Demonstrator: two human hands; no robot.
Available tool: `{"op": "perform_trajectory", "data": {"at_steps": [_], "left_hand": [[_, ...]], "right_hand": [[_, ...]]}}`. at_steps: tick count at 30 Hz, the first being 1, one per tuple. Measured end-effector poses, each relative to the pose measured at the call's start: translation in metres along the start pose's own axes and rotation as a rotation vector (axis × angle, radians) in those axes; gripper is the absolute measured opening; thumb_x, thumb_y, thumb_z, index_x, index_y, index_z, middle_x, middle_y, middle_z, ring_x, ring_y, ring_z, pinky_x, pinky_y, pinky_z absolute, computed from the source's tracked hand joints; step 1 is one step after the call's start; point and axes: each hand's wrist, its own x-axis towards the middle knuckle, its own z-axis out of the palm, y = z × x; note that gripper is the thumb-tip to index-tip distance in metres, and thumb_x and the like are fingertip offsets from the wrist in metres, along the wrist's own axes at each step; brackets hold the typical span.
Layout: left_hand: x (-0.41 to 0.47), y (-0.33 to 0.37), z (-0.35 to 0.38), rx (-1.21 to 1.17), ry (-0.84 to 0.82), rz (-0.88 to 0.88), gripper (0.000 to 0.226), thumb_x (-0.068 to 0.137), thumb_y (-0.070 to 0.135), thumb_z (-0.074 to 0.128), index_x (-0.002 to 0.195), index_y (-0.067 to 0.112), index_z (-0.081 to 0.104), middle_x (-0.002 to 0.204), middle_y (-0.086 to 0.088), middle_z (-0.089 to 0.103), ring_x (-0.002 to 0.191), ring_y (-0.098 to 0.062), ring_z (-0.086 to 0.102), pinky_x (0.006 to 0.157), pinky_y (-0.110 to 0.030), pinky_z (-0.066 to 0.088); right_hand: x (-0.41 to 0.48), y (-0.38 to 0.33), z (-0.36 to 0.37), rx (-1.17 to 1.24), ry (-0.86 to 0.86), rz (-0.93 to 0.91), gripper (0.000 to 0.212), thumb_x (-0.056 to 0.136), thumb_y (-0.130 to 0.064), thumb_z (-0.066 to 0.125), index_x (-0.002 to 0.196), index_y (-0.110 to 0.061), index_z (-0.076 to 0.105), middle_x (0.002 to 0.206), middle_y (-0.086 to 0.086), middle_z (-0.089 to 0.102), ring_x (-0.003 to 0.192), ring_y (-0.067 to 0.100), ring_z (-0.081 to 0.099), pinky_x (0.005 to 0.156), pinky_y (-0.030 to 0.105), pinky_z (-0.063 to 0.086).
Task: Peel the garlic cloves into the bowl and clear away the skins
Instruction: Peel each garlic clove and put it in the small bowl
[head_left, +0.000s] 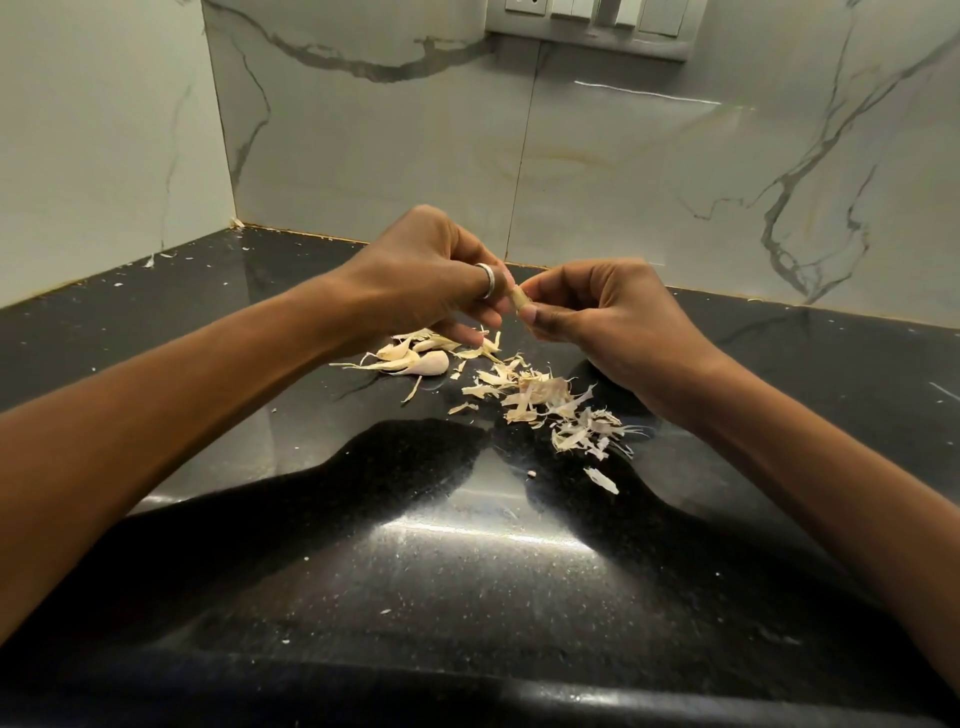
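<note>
**Head view.** Both hands meet above the middle of a glossy, speckled black surface (467, 545). The left hand (431, 275), which wears a silver ring (487, 280), and the right hand (608, 306) together pinch the held clove (518, 300). It hangs in the air between them, clear of the surface.

Only a short, tan, papery-looking stub of this clove shows. The rest is hidden, so how much skin remains on it cannot be told. The fingers (535, 314) of both hands are curled in a narrow grip, with the fingertips closed on the clove from either side.

Below the left hand a loose clove (431, 362) lies on the surface. It is pale, plump and teardrop-shaped with a faint pink tint, and it touches strips of skin beside it.

The skins (550, 400) are thin, cream-coloured flakes, curled and shredded. They are scattered in a band from under the left hand toward the right forearm. A single flake (601, 480) lies apart, nearer the viewer.

Behind the surface stand grey-veined marble wall tiles (623, 156). A switch panel (597, 21) sits at the top edge.
</note>
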Motion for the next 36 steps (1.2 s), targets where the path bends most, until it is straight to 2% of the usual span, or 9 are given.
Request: {"op": "perform_trajectory", "data": {"at_steps": [3,7,13,15,18,23,32,36], "left_hand": [[0.0002,-0.0026,0.001,0.083,0.015,0.03,0.014,0.096,0.005,0.061,0.092,-0.001,0.073,0.078,-0.013,0.075,0.071,-0.017,0.074,0.061,-0.03,0.062],[0.0,-0.0039,0.0028,0.195,0.024,0.078,0.015,0.096,0.009,0.064,0.088,0.002,0.073,0.07,-0.009,0.072,0.063,-0.015,0.071,0.057,-0.027,0.059],[0.0016,-0.0035,0.0066,0.067,0.031,0.002,0.017,0.098,0.01,0.06,0.089,0.0,0.071,0.073,-0.008,0.07,0.063,-0.012,0.068,0.056,-0.025,0.058],[0.0012,-0.0021,0.0066,0.019,0.002,-0.024,0.019,0.1,0.009,0.058,0.091,-0.003,0.071,0.071,-0.006,0.071,0.063,-0.011,0.066,0.056,-0.023,0.058],[0.0012,-0.0013,0.0056,-0.046,-0.03,-0.074,0.02,0.1,0.009,0.057,0.091,-0.003,0.071,0.067,-0.001,0.071,0.061,-0.008,0.066,0.055,-0.021,0.057],[0.0016,-0.001,0.006,-0.069,-0.04,-0.116,0.02,0.099,0.009,0.058,0.092,-0.003,0.072,0.064,0.0,0.069,0.059,-0.006,0.064,0.054,-0.02,0.056],[0.003,-0.0026,0.0045,-0.053,-0.024,-0.131,0.022,0.1,0.013,0.059,0.095,-0.006,0.07,0.063,-0.001,0.068,0.057,-0.007,0.064,0.053,-0.021,0.055],[0.0034,-0.0016,0.0035,-0.047,-0.011,-0.143,0.022,0.099,0.013,0.059,0.093,-0.005,0.07,0.068,-0.006,0.067,0.056,-0.009,0.063,0.053,-0.021,0.055]], "right_hand": [[0.0001,0.0012,0.0016,-0.073,-0.007,-0.031,0.008,0.092,-0.015,0.074,0.098,-0.017,0.078,0.09,0.01,0.077,0.084,0.022,0.071,0.089,0.052,0.058],[0.0001,0.0025,0.0039,-0.12,0.006,-0.057,0.011,0.092,-0.014,0.075,0.102,-0.018,0.078,0.089,0.001,0.078,0.088,0.021,0.074,0.088,0.044,0.061],[0.0005,0.0023,0.0048,-0.14,0.014,-0.085,0.018,0.082,-0.019,0.084,0.098,-0.015,0.078,0.086,-0.002,0.078,0.082,0.015,0.074,0.084,0.043,0.062],[0.001,0.0026,0.005,-0.167,0.041,-0.108,0.019,0.08,-0.023,0.087,0.094,-0.015,0.077,0.083,-0.004,0.077,0.077,0.009,0.073,0.081,0.038,0.062],[0.0011,0.0019,0.0062,-0.205,0.076,-0.148,0.015,0.083,-0.025,0.085,0.091,-0.016,0.077,0.078,-0.007,0.074,0.07,0.001,0.069,0.074,0.029,0.061],[-0.0003,0.0032,0.0096,-0.217,0.08,-0.168,0.012,0.087,-0.022,0.082,0.09,-0.012,0.076,0.078,-0.004,0.075,0.067,0.002,0.07,0.067,0.023,0.059],[0.0023,0.0059,0.0064,-0.144,0.066,-0.126,0.014,0.084,-0.01,0.081,0.096,-0.01,0.074,0.088,0.003,0.077,0.084,0.022,0.075,0.083,0.049,0.061],[0.0016,0.0048,0.0044,-0.036,0.067,-0.086,0.015,0.084,-0.007,0.081,0.097,-0.007,0.074,0.093,0.008,0.077,0.091,0.026,0.075,0.09,0.048,0.06]]}}
